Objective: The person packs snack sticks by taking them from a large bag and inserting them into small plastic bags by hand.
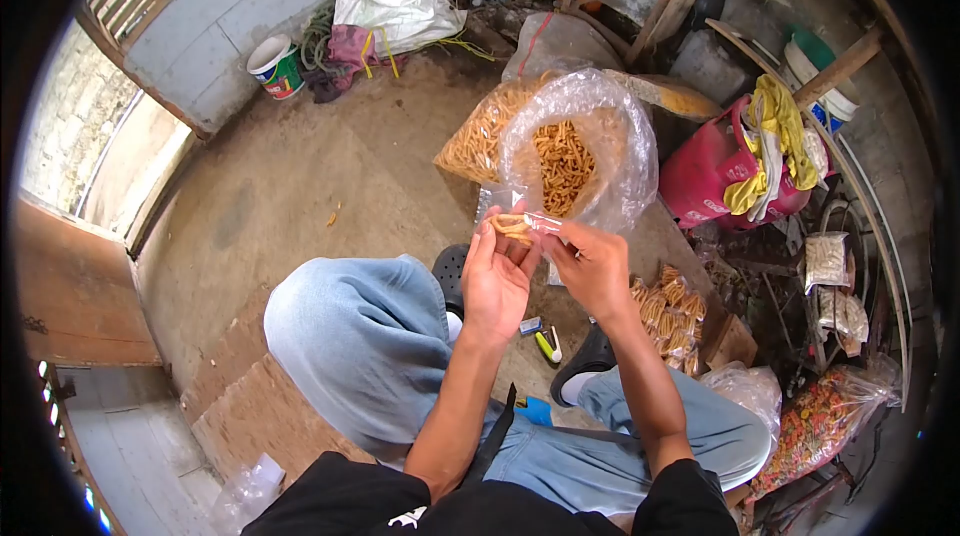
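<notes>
A small transparent plastic bag with a few golden snack sticks inside is held up between my hands. My left hand, palm up, has its fingers closed round the filled part. Fingers of my right hand pinch the bag's other end. Just beyond them stands a large open plastic bag of loose snack sticks. Below my hands, a green stapler lies on the floor between my feet, beside a small box. Several filled snack packets are piled to the right.
A pink tub draped with yellow cloth stands at right. Near my right knee is a bag of colourful snacks. A paint bucket and a white sack stand by the far wall.
</notes>
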`<state>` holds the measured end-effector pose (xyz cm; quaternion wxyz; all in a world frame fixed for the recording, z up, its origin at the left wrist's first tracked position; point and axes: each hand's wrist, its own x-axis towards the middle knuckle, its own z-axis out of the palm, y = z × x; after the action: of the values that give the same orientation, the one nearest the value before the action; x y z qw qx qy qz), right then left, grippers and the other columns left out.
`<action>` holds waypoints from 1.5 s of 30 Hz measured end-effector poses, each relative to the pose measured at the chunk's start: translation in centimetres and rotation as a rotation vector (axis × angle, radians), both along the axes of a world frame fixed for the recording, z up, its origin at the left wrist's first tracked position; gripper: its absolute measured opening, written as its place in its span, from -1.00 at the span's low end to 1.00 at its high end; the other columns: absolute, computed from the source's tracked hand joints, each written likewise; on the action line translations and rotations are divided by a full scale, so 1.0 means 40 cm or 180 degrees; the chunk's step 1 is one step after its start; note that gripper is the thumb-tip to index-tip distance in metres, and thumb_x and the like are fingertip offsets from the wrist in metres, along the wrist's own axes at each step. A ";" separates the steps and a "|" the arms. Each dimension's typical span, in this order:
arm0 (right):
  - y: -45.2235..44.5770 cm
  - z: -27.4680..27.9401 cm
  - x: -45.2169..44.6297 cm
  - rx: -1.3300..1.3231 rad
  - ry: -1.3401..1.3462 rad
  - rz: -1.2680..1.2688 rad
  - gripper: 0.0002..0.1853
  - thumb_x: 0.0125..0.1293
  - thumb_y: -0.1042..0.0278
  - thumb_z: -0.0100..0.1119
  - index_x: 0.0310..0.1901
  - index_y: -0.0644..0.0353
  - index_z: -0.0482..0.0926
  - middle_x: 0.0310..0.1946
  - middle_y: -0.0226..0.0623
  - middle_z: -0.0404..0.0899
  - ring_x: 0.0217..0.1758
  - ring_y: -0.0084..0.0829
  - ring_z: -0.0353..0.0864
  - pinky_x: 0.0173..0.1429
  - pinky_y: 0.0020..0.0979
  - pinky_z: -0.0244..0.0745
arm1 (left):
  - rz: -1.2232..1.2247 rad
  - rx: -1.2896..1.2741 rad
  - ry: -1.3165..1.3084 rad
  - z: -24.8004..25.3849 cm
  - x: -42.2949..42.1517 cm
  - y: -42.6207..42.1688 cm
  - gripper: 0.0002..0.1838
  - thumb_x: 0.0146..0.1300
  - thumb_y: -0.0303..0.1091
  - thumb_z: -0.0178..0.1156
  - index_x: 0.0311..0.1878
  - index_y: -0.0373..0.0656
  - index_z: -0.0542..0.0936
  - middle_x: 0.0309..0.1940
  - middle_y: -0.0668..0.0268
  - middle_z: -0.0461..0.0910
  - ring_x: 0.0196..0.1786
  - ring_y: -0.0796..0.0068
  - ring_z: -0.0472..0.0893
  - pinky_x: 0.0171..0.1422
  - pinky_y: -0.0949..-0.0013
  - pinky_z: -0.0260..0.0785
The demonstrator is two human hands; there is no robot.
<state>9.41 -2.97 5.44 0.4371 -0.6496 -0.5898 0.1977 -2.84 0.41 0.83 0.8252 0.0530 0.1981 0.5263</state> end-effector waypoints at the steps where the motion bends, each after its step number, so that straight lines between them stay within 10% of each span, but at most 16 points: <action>1: 0.004 -0.022 0.002 0.0203 -0.0096 0.0116 -0.80 0.15 0.50 0.27 -0.16 0.14 0.68 -0.30 -0.10 0.65 -0.37 -0.20 0.67 -0.31 -0.36 0.53 | -0.0047 0.0007 -0.0027 0.003 0.001 -0.001 -0.69 0.51 -0.19 -0.19 0.17 -0.10 0.34 0.25 0.17 0.39 0.30 0.20 0.41 0.30 0.20 0.41; 15: 0.036 -0.121 0.014 0.0708 -0.0925 0.0385 -0.78 0.11 0.49 0.28 -0.17 0.02 0.69 -0.33 -0.25 0.68 -0.39 -0.25 0.68 -0.40 -0.35 0.56 | -0.0278 -0.0358 0.0193 -0.107 0.019 0.019 -0.73 0.48 -0.26 -0.09 0.17 -0.08 0.31 0.23 0.18 0.41 0.29 0.19 0.43 0.20 0.26 0.46; 24: 0.174 -0.341 0.183 -0.0138 0.0988 -0.0729 -0.80 0.31 0.32 0.19 -0.24 0.29 0.67 -0.49 -0.27 0.65 -0.45 -0.65 0.55 -0.35 -0.55 0.42 | -0.0113 -0.0790 -0.0031 -0.184 0.031 0.054 -0.78 0.46 -0.29 -0.06 0.05 -0.16 0.43 0.16 0.18 0.46 0.24 0.17 0.47 0.36 0.11 0.37; 32: 0.418 -0.559 0.419 -0.1516 -0.1841 -0.0724 -0.68 0.29 0.24 0.05 -0.01 0.23 0.53 -0.07 0.05 0.59 -0.06 0.10 0.57 0.01 -0.02 0.49 | -0.0384 -0.1042 -0.0138 -0.187 0.069 0.055 -0.80 0.46 -0.29 -0.06 0.02 -0.11 0.47 0.11 0.20 0.50 0.24 0.19 0.47 0.37 0.10 0.35; 45: 0.524 -0.535 0.357 -0.2151 -0.2107 -0.1234 -0.66 0.28 0.20 0.01 -0.03 0.25 0.50 -0.08 0.06 0.60 0.02 0.02 0.60 0.07 -0.06 0.51 | -0.0458 -0.0999 -0.0030 -0.182 0.082 0.069 -0.79 0.47 -0.28 -0.08 0.05 -0.09 0.44 0.08 0.21 0.51 0.19 0.23 0.50 0.34 0.14 0.36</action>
<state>23.70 17.99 -15.96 0.0210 -0.8799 -0.4685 0.0763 0.43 3.16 -6.45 0.8598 -0.0650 0.2697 0.4288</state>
